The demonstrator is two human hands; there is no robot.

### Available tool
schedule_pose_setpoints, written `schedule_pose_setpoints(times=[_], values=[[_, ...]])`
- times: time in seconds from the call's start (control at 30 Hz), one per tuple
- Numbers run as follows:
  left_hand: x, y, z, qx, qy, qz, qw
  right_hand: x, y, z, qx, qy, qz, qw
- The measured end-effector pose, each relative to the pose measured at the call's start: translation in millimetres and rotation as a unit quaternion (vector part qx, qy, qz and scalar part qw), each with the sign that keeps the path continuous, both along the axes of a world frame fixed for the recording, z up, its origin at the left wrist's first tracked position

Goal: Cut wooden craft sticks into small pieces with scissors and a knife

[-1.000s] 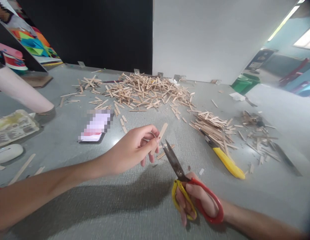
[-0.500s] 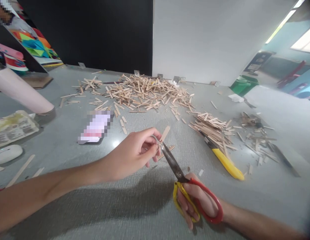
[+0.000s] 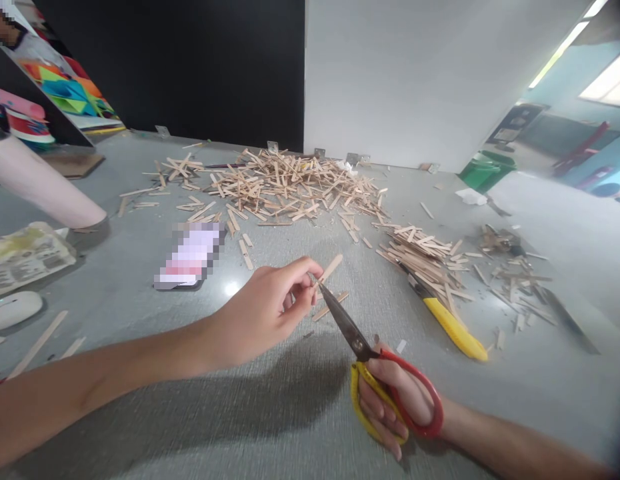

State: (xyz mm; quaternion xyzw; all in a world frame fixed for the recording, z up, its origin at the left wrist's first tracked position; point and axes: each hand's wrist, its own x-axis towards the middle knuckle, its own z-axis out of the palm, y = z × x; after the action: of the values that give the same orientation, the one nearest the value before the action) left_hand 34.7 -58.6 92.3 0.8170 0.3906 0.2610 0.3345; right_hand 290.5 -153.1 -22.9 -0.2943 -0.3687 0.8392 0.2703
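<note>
Pinched between the thumb and fingers of my left hand (image 3: 270, 307) is a wooden craft stick (image 3: 331, 268), its rounded end pointing up and right. My right hand (image 3: 390, 393) grips a pair of scissors (image 3: 353, 333) with one red and one yellow handle. The blade tips meet the stick right at my left fingertips; whether they cut into it I cannot tell. Another stick piece (image 3: 335, 303) lies on the table just beyond the blades. To the right rests a yellow-handled utility knife (image 3: 455, 330), its front end against a stack of sticks (image 3: 420, 253).
A large heap of craft stick pieces (image 3: 290, 180) spreads along the back before a black and white panel (image 3: 390, 80). A phone (image 3: 193, 257), a pink tumbler (image 3: 50, 183) and a white mouse (image 3: 15, 310) are at left. Scraps and a metal blade (image 3: 570, 320) lie at right.
The scissors' blades have drawn closer together around the stick, and their handles have shifted slightly. The stick has tilted further to the right in my left fingers.
</note>
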Motion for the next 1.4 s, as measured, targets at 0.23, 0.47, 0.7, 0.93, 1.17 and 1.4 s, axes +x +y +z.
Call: schedule_pose_setpoints(times=[0.23, 0.47, 0.7, 0.93, 1.17, 1.4], values=[[1, 2, -2.2, -0.001, 0.013, 0.006, 1.000, -1, 2, 3.0, 0.018, -0.004, -0.007, 1.000], [1, 4, -3.9, -0.019, 0.020, 0.012, 1.000, -3, 4, 7.3, 0.005, 0.007, 0.003, 1.000], [0, 6, -3.3, 0.042, 0.051, 0.044, 0.997, -3, 3, 4.2, 0.002, 0.015, -0.003, 1.000], [-2, -3, -11.4, 0.128, 0.099, 0.074, 0.984, -5, 5, 8.0, -0.004, -0.006, -0.003, 1.000], [-8, 9, -13.2, 0.164, 0.150, 0.108, 0.969, 2, -1, 0.8, 0.042, -0.026, -0.010, 0.999], [-7, 3, 3.1, 0.122, 0.077, 0.081, 0.986, 2, -2, -7.8, 0.046, 0.006, -0.009, 0.999]])
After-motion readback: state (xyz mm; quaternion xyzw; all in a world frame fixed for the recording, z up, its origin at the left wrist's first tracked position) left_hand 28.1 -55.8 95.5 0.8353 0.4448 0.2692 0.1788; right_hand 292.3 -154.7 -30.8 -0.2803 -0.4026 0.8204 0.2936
